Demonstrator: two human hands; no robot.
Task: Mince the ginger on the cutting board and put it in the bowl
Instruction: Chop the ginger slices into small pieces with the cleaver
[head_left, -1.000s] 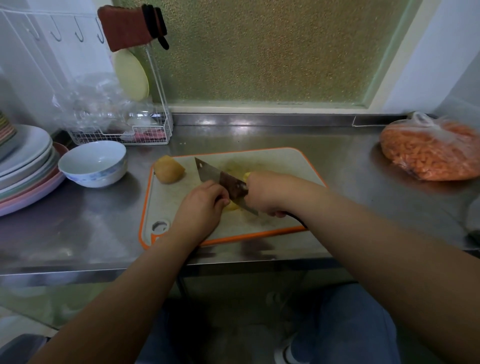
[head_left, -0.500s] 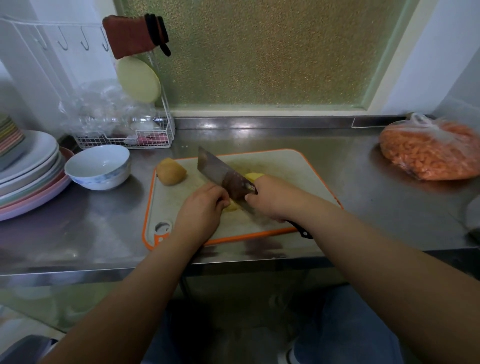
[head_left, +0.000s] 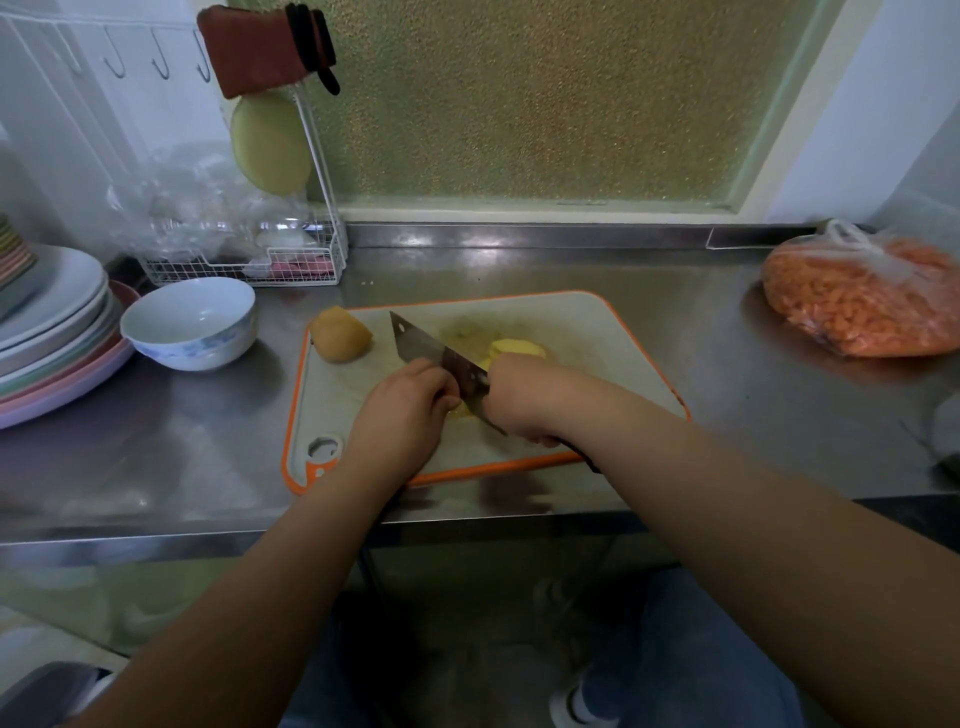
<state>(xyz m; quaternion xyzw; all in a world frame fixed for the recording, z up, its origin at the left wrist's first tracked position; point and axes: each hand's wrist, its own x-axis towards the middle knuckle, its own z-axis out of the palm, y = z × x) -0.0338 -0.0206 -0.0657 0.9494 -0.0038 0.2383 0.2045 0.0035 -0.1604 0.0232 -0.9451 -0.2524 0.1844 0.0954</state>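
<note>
on the cutting board (head_left: 597, 332) ginger (head_left: 470, 408) is pinned by the curled left hand (head_left: 402, 410) and sliced with a cleaver (head_left: 441, 361) gripped in the right hand (head_left: 524, 402), cut slices (head_left: 517, 347) are piled behind the blade, one lump (head_left: 340, 334) is left whole, and nothing is seen in the bowl (head_left: 189, 322) left of the board.

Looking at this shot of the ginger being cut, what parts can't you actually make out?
Head view only:
- The ginger under the cut: the left hand and the cleaver hide it; only yellow slices show behind.
- The cleaver's handle: wrapped by the right hand.
- The left fingers' tips: curled under.
- The wire basket: contents blurred behind clear plastic.
- The plate stack: cut by the left edge.
</note>
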